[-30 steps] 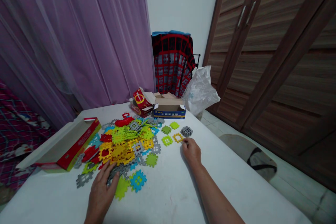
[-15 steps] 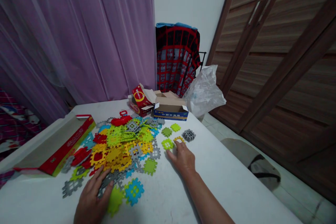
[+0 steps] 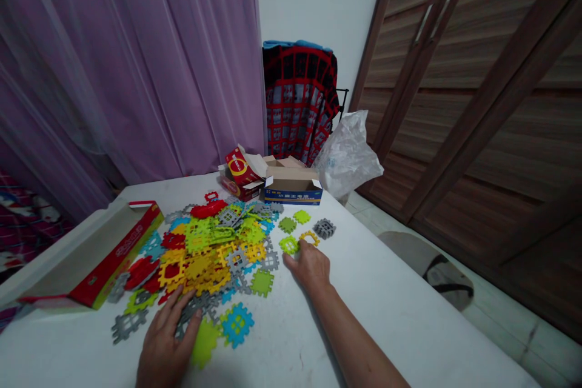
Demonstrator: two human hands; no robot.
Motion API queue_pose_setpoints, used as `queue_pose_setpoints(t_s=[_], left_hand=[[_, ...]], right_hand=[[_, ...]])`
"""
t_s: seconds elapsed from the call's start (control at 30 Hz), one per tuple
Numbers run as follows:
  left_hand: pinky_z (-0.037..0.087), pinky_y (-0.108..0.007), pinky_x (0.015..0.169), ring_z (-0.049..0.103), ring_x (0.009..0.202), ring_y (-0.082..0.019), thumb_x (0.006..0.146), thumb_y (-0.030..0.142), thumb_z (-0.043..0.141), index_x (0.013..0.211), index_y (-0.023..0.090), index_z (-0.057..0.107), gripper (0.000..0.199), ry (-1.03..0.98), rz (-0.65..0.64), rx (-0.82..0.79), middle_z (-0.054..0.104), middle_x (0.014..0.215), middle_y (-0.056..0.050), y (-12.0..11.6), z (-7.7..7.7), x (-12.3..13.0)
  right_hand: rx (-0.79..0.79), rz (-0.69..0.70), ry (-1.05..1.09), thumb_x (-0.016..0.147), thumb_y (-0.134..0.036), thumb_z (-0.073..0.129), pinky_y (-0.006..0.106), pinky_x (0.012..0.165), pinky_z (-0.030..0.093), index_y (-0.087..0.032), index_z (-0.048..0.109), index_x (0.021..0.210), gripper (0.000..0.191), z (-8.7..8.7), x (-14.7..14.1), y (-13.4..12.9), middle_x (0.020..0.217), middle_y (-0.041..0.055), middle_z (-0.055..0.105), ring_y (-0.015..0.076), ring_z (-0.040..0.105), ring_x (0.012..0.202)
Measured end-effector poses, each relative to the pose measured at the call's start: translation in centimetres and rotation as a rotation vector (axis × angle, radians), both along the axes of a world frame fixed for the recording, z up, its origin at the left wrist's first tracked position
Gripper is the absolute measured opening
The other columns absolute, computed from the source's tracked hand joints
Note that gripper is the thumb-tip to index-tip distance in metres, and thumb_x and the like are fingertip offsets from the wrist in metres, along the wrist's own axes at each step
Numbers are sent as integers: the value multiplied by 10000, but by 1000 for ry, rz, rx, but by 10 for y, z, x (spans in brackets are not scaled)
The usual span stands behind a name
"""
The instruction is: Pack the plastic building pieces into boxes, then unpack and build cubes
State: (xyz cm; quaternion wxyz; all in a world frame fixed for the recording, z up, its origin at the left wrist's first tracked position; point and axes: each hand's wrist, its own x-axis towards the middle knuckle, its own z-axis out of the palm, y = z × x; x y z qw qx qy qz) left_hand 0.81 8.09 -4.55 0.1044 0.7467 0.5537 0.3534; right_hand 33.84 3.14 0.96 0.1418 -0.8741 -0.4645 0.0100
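Note:
My left hand rests palm down at the front of a heap of toothed plastic building pieces. Its fingers are apart, over grey pieces and beside a lime-green square piece. My right hand reaches to the small group right of the heap, thumb apart from the fingers. Its fingertips are at a lime-green window-shaped piece, and a yellow frame piece lies just beyond. I cannot tell whether they touch. A grey stack of pieces and a green square lie nearby.
A long open red box lies at the left. At the back of the white table are a red carton and a blue open box. Behind them are a plastic bag and a cloth-covered chair.
My right hand's fingers have drawn slightly away from the yellow frame piece, toward the green window-shaped one. The view has shifted a little; my left hand stays by the heap.

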Motion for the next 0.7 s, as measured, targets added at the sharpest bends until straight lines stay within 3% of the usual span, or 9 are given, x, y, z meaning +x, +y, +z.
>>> queue_pose_setpoints(t_s=[0.7], left_hand=[[464, -425, 1057, 606, 1198, -276, 813, 585, 463, 1143, 274, 695, 509, 22, 6, 9, 626, 1337, -70, -3, 2, 3]], right_hand=[[3, 9, -9, 851, -519, 559, 300, 728, 473, -180, 637, 1032, 392, 3, -6, -2, 1005, 124, 731, 243, 693, 925]])
